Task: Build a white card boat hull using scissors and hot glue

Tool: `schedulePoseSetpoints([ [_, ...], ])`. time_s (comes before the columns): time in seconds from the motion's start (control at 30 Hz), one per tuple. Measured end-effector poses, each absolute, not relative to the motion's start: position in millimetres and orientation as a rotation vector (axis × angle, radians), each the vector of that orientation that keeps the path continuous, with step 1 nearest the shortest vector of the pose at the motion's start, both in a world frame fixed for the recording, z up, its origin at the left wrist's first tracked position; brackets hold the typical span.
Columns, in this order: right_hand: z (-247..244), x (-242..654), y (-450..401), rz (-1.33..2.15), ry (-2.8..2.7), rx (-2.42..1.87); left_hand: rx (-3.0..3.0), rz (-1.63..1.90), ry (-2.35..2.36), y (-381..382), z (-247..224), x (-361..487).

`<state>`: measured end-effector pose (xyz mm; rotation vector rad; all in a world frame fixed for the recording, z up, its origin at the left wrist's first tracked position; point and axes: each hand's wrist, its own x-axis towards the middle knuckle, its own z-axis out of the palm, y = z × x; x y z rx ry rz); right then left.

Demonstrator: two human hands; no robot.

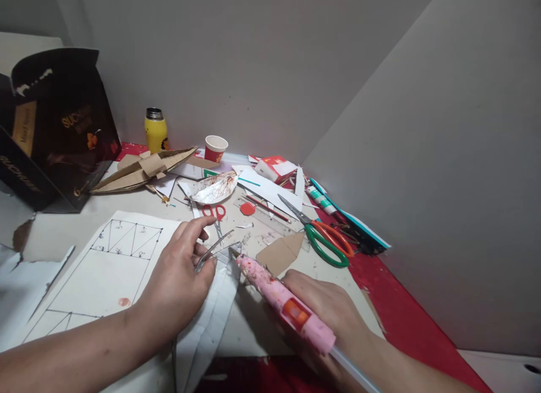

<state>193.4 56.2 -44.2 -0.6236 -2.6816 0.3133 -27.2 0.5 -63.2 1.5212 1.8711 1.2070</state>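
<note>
The right hand [325,303] grips a pink, stained glue gun [270,286], its nozzle at the far end of a long white creased paper piece [213,311]. The left hand [181,269] pinches a thin grey curved strip [215,248] above that end. Just beyond lies a brown pointed cardboard piece [281,253], then green-and-orange-handled scissors [327,244] and, farther back on the surface [361,308], a brown cardboard boat shape [146,170].

Lettering on a black box [59,145]
It reads "SUC…" and "6", with "SUCHU…" on one side; its gold label [24,128] starts "Mixed".
</note>
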Motion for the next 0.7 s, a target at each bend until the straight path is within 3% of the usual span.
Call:
schedulePoseSetpoints([
  [0.7, -53, 190, 52, 0.365, -2.753, -0.751, 1.536, 1.219, 1.858, -1, -62, -27],
])
